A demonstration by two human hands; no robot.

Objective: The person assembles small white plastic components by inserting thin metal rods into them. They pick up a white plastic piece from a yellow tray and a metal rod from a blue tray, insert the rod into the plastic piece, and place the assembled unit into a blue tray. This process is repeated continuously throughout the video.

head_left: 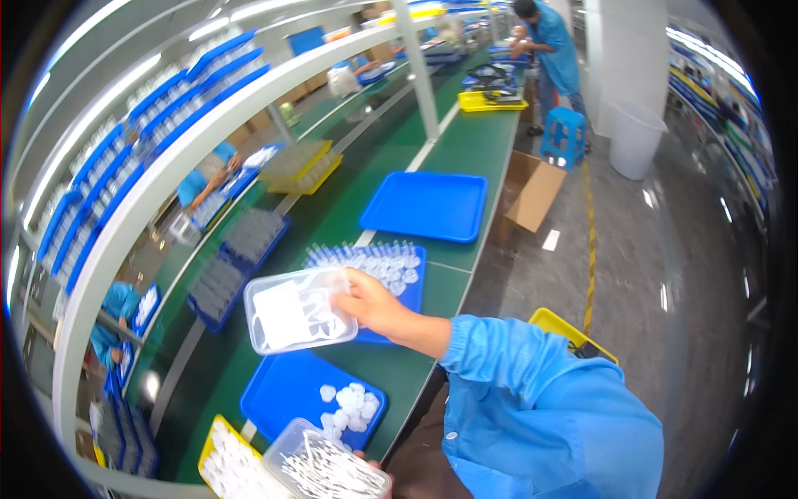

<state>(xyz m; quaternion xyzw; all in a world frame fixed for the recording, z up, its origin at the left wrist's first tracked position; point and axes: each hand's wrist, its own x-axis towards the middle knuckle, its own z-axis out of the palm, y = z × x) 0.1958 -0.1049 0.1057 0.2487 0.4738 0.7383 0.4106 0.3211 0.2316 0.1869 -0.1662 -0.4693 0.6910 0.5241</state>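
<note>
My right hand (371, 306) is closed on the edge of a clear rectangular plastic box (274, 339), held up over the bench. A white patch and some pale strips show through its clear wall; whether they lie inside or on it I cannot tell. Low in the picture, my left hand (378, 467) grips the side of another clear plastic box (287, 486), filled with thin white sticks (328, 467). Most of that hand is hidden by the box. Just beyond it, a blue tray (278, 387) carries a cluster of small white rounded pieces (357, 405).
Behind the raised box, a blue tray (420, 287) carries clear tubular parts (382, 264). A bare blue tray (428, 204) lies farther along the green bench (453, 279). A yellow tray (208, 445) of white pieces sits at lower left. Shelf frame (79, 308) arches overhead. A co-worker (550, 46) stands far off.
</note>
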